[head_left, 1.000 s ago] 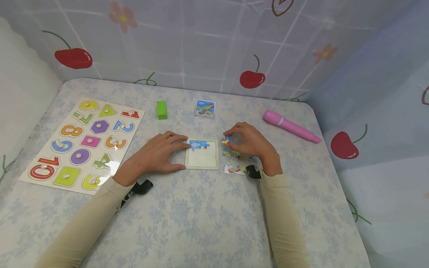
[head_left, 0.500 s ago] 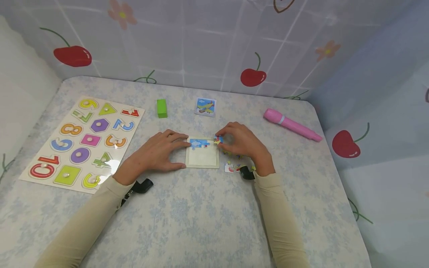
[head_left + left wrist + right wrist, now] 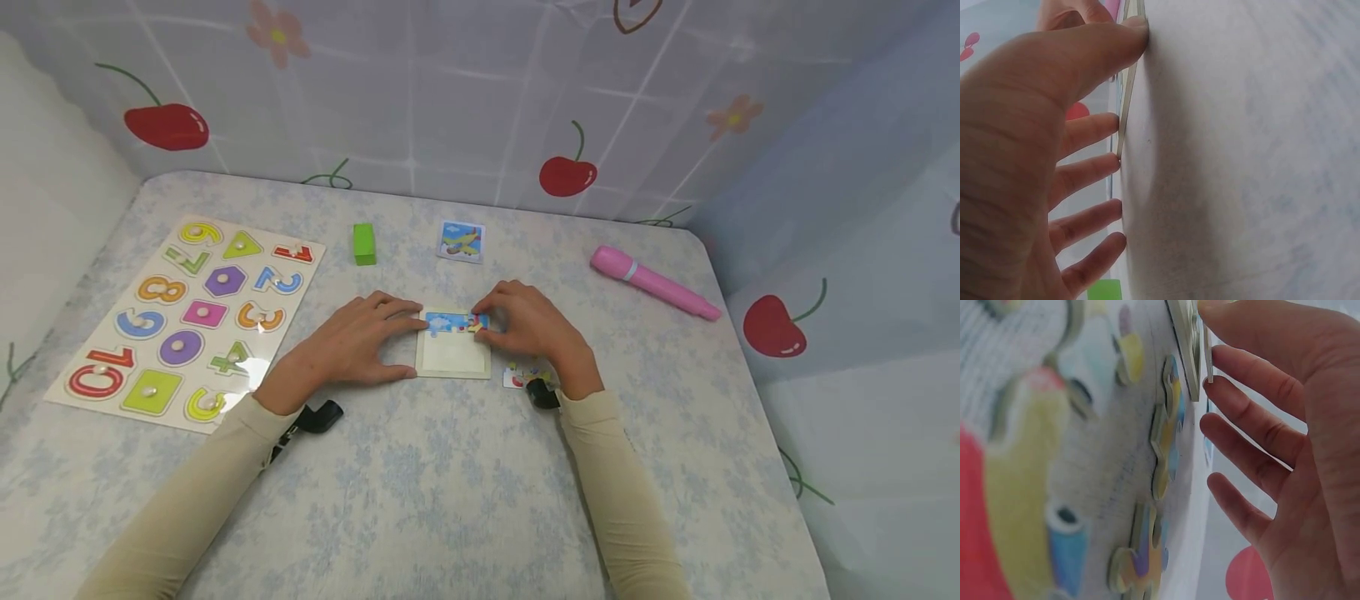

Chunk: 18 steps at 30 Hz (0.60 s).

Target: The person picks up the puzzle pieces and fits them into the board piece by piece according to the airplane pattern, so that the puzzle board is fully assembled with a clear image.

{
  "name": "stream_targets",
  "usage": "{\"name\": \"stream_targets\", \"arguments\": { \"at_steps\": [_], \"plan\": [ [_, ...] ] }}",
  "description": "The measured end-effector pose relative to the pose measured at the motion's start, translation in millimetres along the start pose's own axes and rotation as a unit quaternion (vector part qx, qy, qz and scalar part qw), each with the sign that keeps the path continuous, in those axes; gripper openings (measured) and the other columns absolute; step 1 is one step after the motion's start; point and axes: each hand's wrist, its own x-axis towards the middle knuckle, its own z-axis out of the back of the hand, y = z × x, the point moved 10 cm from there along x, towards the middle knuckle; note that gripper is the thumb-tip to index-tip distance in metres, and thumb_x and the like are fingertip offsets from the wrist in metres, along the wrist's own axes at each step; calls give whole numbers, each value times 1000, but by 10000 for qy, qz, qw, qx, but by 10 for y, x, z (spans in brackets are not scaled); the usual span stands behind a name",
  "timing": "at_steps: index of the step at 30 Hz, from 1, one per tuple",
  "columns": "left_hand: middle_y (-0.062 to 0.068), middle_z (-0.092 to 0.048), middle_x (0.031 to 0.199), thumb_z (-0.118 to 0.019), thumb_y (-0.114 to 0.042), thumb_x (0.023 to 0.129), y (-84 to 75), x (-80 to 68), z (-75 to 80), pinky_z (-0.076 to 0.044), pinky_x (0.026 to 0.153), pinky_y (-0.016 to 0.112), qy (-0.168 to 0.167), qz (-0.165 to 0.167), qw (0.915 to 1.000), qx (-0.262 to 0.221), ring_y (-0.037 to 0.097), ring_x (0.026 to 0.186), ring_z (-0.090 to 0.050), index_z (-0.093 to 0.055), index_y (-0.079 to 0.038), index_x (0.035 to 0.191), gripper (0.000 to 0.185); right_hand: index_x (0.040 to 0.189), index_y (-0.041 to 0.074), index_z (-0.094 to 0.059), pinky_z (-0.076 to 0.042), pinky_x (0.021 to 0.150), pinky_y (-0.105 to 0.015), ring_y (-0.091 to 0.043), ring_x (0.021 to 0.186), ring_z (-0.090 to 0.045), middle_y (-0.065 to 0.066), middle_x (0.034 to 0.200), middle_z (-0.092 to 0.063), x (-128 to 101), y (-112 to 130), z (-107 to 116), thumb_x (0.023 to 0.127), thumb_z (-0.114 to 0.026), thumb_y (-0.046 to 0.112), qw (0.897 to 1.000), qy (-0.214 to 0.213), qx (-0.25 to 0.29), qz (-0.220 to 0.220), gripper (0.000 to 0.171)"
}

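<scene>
Cherry-printed fabric is walling in a pale flowered table (image 3: 465,500), and at its middle a small square puzzle tray (image 3: 453,365) is lying flat. Over the last second the right hand (image 3: 528,327) has been travelling from the loose puzzle pieces (image 3: 525,377) at the tray's right side over to the tray's far right corner, and it is now pinching a red-and-yellow piece (image 3: 474,325) between thumb and forefinger, lowering it against the blue sky pieces (image 3: 444,322) already seated along the far edge. That row is therefore being closed, while the rest of the tray is still showing bare board. The left hand (image 3: 352,343) is keeping its place, fingers nearly straight, thumb and fingertips pressing the tray's left edge to steady it. Farther off, a picture card (image 3: 461,241), a green block (image 3: 364,244), a pink marker (image 3: 652,282) and a number board (image 3: 187,321) filled with pegged shapes are lying untouched.
</scene>
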Motion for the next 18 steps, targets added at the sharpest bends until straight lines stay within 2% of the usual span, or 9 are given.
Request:
{"name": "stream_targets", "arguments": {
  "at_steps": [7,18],
  "plan": [
    [2,-48,152,-71,-66,84,0,3,-5,-43,98,54,51,22,10000,39,28,135,-43,-60,-23,142,73,117,21,-77,-47,93,-42,-19,105,-57,2,111,-66,10,23,-39,88,-79,38,9998,140,-81,-148,33],
    [1,-47,153,-70,-67,84,-5,-2,2,-43,99,53,-5,19,10000,53,28,134,-44,-60,-23,142,74,116,22,-77,-47,92,-41,-18,104,-58,3,110,-66,22,30,-66,88,-80,38,10000,57,7,-56,33]
  ]
}}
